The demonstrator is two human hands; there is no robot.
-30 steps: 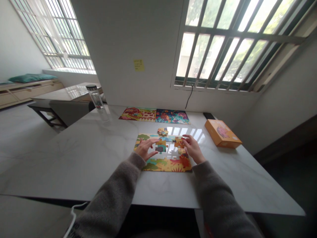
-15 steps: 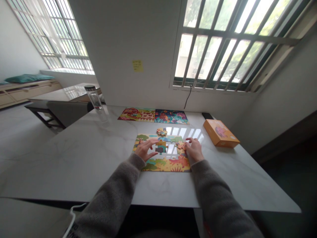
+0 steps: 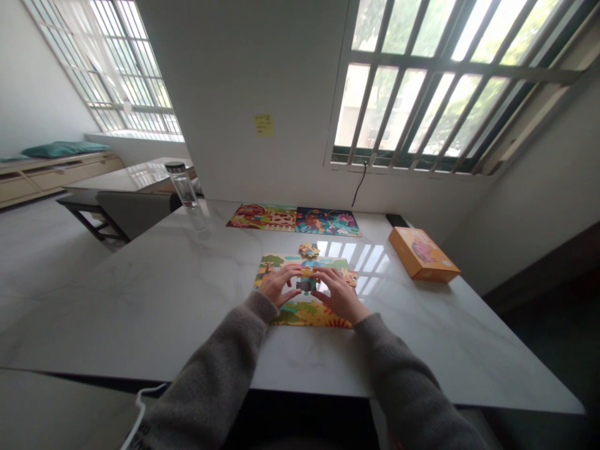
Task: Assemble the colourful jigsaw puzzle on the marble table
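Observation:
A jigsaw puzzle with a colourful landscape scene (image 3: pixel 304 315) lies flat on the white marble table (image 3: pixel 154 312), and both hands rest on it. My left hand (image 3: pixel 279 284) and my right hand (image 3: pixel 340 295) nearly meet, their fingertips on or around a puzzle piece with a dark animal shape (image 3: pixel 307 285). Whether either hand grips it is hard to tell. Much of the puzzle's middle is hidden under my hands. A small heap of loose pieces (image 3: pixel 309 250) sits just beyond the puzzle's far edge.
Two assembled puzzles (image 3: pixel 293 220) lie side by side at the table's far edge. An orange puzzle box (image 3: pixel 424 254) stands to the right, a glass bottle (image 3: pixel 182 184) at the far left corner. A black object (image 3: pixel 398 220) sits by the wall. The table's front edge runs below my forearms.
My right hand has moved left from the puzzle's right side to meet my left hand at the middle. It now covers the orange pieces and the opening visible earlier. My left hand has barely moved.

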